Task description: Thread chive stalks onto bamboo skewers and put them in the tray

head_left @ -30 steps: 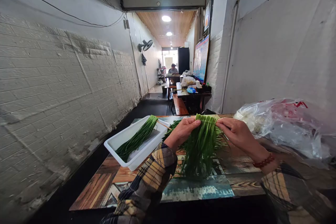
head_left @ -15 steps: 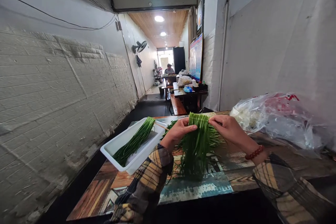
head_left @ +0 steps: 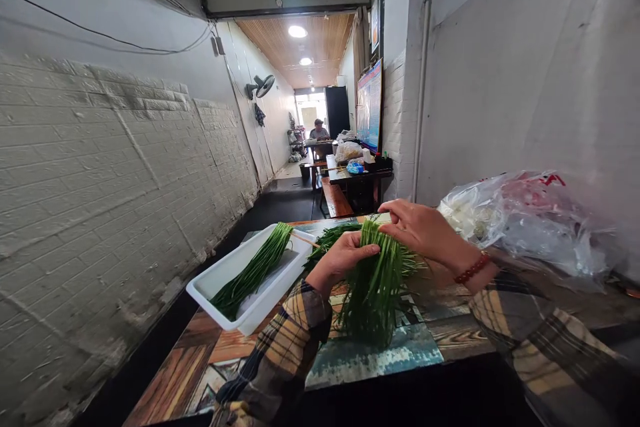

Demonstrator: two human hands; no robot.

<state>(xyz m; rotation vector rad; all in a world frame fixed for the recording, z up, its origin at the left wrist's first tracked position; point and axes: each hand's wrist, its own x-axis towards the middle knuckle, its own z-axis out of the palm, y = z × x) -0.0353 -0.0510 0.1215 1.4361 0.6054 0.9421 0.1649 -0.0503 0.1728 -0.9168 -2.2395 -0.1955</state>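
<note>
My left hand [head_left: 343,255] is closed around the upper part of a bunch of garlic chives [head_left: 375,300], thumb across the front. The pale cut ends point up, and the green leaves hang down to the table. At those cut ends is my right hand [head_left: 417,230], its thumb and fingers curled together over the top right of the bunch. What lies between its fingertips is too small to make out. More garlic chives [head_left: 333,237] lie behind my left hand. Another bunch [head_left: 255,270] rests in a white plastic tray [head_left: 240,325], a thin wooden stick [head_left: 304,239] jutting from its pale end.
The wood-patterned table [head_left: 175,373] bears all this. Clear plastic bags [head_left: 530,227] with pale contents sit at the right by the wall. Beyond stand a bench [head_left: 336,197], a second table with bags, and a seated person [head_left: 319,129] far back.
My right hand has risen and shifted left over the cut ends, its fingers lifted higher. My left hand keeps its hold on the bunch. The view has shifted slightly.
</note>
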